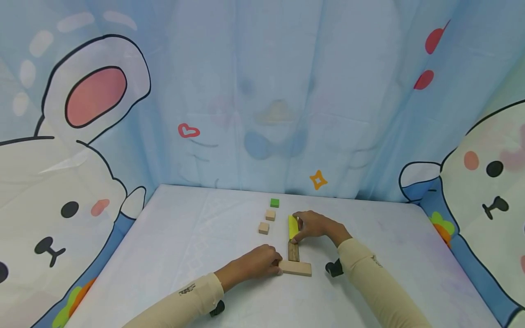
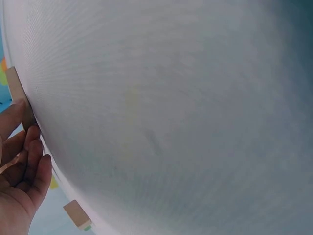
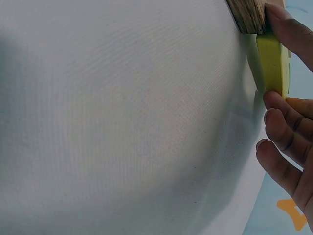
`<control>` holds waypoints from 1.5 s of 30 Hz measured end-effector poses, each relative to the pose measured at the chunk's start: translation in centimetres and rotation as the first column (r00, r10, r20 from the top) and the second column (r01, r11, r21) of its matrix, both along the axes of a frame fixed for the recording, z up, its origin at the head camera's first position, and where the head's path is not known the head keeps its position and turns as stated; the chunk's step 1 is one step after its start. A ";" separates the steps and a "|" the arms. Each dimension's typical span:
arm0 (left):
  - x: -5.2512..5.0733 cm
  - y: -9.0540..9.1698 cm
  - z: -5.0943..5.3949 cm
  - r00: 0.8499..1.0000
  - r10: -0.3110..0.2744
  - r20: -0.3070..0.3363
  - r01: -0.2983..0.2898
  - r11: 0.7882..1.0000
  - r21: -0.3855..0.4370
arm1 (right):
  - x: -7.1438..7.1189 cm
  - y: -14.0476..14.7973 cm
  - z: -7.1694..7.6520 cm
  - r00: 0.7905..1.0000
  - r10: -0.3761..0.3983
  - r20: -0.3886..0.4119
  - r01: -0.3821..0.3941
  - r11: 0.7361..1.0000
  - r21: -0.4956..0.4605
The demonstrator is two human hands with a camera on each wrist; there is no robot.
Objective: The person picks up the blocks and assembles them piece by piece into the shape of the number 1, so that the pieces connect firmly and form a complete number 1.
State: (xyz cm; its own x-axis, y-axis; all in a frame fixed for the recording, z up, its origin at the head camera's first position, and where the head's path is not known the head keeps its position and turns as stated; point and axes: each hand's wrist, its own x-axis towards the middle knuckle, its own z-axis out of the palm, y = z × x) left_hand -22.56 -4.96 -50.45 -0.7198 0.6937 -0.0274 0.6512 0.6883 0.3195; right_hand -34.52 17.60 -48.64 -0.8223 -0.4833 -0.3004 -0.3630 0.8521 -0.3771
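Note:
My left hand [image 1: 256, 262] pinches the left end of a pale wooden block [image 1: 297, 268], which lies crosswise on the table. The left wrist view shows this block [image 2: 17, 90] between thumb and fingers. My right hand [image 1: 315, 225] holds a yellow block [image 1: 293, 227] by its two ends, thumb near and fingertips far. A dark brown wooden block [image 1: 293, 251] lies in line between the yellow one and the pale one. In the right wrist view the yellow block [image 3: 272, 61] is slightly tilted, close against the end of the brown block [image 3: 248, 15].
Left of the yellow block, two small pale wooden cubes [image 1: 264, 228] and a green block [image 1: 275, 202] form a slanting row. A white cloth covers the table [image 1: 197, 228]. Behind it hangs a blue curtain [image 1: 229, 150] with cartoon prints. Dark wrist devices [image 1: 334, 268] sit under both sleeves.

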 end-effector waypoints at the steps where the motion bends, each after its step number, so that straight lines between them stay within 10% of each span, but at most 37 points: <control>1: 0.0 0.0 0.0 1.000 0.000 0.000 0.000 1.000 0.000 | 0.0 0.0 0.0 1.000 0.001 0.000 -0.001 1.000 0.001; 45: -0.2 0.0 -0.3 1.000 -0.008 -0.021 0.008 1.000 0.003 | 0.0 -0.3 -0.4 1.000 -0.011 0.012 0.010 0.998 0.056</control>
State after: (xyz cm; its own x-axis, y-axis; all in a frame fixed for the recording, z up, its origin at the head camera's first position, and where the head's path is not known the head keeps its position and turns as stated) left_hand -22.71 -4.96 -50.73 -0.7147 0.6993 -0.0101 0.6632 0.6823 0.3078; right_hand -34.48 17.30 -49.01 -0.8233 -0.4568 -0.3370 -0.3492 0.8756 -0.3337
